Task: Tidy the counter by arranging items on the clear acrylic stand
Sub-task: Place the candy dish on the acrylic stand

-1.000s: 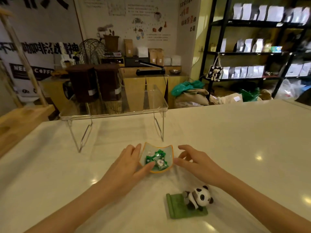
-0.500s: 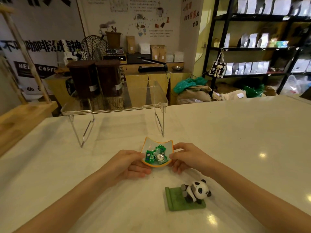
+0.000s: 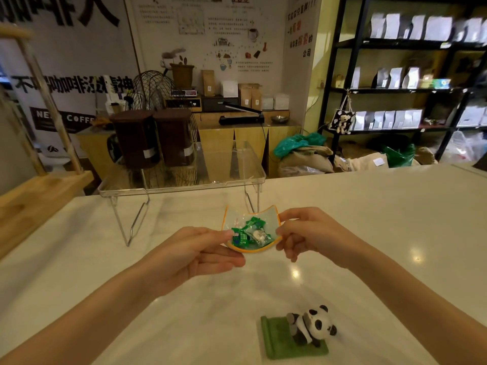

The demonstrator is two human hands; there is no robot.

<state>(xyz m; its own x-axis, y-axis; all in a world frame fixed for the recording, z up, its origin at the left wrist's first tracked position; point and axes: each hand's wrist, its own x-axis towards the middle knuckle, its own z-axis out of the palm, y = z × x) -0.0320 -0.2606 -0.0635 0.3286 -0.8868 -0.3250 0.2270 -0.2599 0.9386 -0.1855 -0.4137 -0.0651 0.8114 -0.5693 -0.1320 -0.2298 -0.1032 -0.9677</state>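
Note:
A small pale dish with an orange rim (image 3: 238,216) holds several green-wrapped candies (image 3: 250,233). My left hand (image 3: 195,252) grips its left edge and my right hand (image 3: 308,233) grips its right edge, holding it a little above the white counter (image 3: 382,219). Just beyond the dish stands the clear acrylic stand (image 3: 181,184) on thin legs, its top bare. A panda figurine (image 3: 312,326) lies on a green base (image 3: 279,341) near the counter's front, below my right forearm.
A wooden block (image 3: 34,198) and slanted poles sit at the counter's left edge. Behind the counter are two brown bins (image 3: 152,138), a wire basket, wooden cabinets, sacks on the floor and black shelves of pouches (image 3: 395,77).
Both hands closed on the dish's edges and lifted it off the counter, carrying it a little toward the stand. The panda figurine has stayed in place.

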